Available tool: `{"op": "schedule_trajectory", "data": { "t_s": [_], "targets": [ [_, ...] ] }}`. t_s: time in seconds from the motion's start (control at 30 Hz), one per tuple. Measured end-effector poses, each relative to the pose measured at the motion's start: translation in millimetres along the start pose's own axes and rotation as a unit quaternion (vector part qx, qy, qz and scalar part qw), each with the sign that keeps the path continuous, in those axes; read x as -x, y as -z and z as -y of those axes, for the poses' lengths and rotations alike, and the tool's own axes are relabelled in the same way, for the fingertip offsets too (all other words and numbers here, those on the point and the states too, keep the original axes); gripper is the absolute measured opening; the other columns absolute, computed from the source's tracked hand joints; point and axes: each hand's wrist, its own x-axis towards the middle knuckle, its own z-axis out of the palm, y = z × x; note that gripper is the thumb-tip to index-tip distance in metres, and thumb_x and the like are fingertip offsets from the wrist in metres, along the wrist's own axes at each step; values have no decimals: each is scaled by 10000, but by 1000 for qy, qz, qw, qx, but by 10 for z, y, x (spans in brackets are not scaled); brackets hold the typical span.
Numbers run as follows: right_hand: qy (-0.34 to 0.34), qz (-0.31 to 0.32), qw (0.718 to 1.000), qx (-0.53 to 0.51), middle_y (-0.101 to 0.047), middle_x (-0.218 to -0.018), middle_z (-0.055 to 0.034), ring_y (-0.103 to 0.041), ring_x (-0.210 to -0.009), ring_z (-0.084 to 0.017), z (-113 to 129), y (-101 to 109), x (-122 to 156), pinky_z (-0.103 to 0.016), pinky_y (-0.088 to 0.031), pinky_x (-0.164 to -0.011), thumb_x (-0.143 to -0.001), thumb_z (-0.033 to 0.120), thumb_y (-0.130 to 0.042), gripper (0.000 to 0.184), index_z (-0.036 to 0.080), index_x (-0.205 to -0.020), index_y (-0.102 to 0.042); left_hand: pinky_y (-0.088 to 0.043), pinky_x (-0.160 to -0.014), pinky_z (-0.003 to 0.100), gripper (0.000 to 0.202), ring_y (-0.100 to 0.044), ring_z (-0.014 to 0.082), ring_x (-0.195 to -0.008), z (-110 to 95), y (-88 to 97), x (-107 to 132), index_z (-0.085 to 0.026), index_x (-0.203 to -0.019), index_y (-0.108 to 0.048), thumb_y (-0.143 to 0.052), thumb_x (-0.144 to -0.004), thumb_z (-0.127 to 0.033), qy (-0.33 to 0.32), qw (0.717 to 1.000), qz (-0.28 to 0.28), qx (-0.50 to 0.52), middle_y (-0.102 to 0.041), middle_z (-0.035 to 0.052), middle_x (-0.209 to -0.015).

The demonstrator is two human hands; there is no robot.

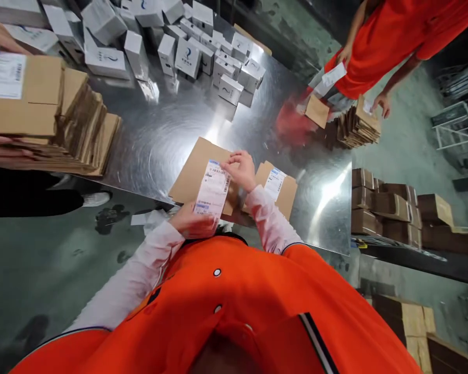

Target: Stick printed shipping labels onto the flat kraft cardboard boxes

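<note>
Two hands hold one printed shipping label (212, 189) above a flat cardboard mailer (197, 174), close to the near edge of a stainless steel table (171, 130). The label's long axis runs roughly front to back, with its far end leaning to the right. Its printed face is up.

The left hand (191, 221) is partly closed, with the fingers curled around the label's near end. The right hand (239, 169) is also partly closed, with the fingertips pinching the label's far end at the right corner.

The mailer lies flat and angled across the steel, under the label. A second mailer (276, 189) lies just to its right, bearing an applied label (275, 183). Open steel extends beyond both mailers toward the far side and to the right, up to the table's right edge.

On the left, a tall stack of flat mailers (81, 132) rests on the table, with another person's hand (3, 148) beneath a mailer at the frame edge. White cartons (187, 57) stand in a loose group at the far side. A co-worker in a red shirt (378, 47) stands beyond the far right corner.
</note>
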Motion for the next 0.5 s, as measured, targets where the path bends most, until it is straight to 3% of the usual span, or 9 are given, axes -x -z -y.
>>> {"op": "schedule_trajectory", "data": {
  "t_s": [0.17, 0.33, 0.43, 0.5],
  "targets": [
    [-94, -10, 994, 49, -586, -1273, -66, -482, -1249, -228, -207, -183, -620, -435, -337, -1104, -839, 392, -690, 247, 163, -888, -766, -566, -914, 465, 515, -723, 352, -965, 150, 155, 1, -169, -891, -764, -923, -443, -368, 47, 998, 19, 25, -777, 139, -994],
    [-106, -14, 989, 103, -552, -1349, -93, -436, -1296, -266, -300, -329, -686, -499, -341, -1092, -893, 448, -644, 304, 186, -1001, -756, -566, -941, 468, 554, -713, 369, -1017, 279, 183, 11, -174, -882, -752, -924, -402, -391, 82, 996, 9, 21, -776, 138, -1012],
    [-50, -49, 983, 167, -469, -1479, -160, -391, -1372, -292, -297, -385, -649, -517, -327, -1118, -955, 430, -580, 466, 156, -1331, -612, -568, -929, 470, 500, -715, 388, -993, 430, 253, 205, -173, -809, -746, -910, -399, -409, 126, 991, -1, -34, -781, 146, -940],
    [55, -3, 976, 211, -392, -1567, -166, -310, -1461, -297, -283, -461, -633, -550, -238, -1192, -977, 415, -556, 575, 133, -1470, -467, -567, -914, 483, 452, -719, 391, -951, 504, 336, 392, -181, -766, -741, -897, -424, -432, 147, 987, -7, -61, -781, 141, -883]
  ]
}}
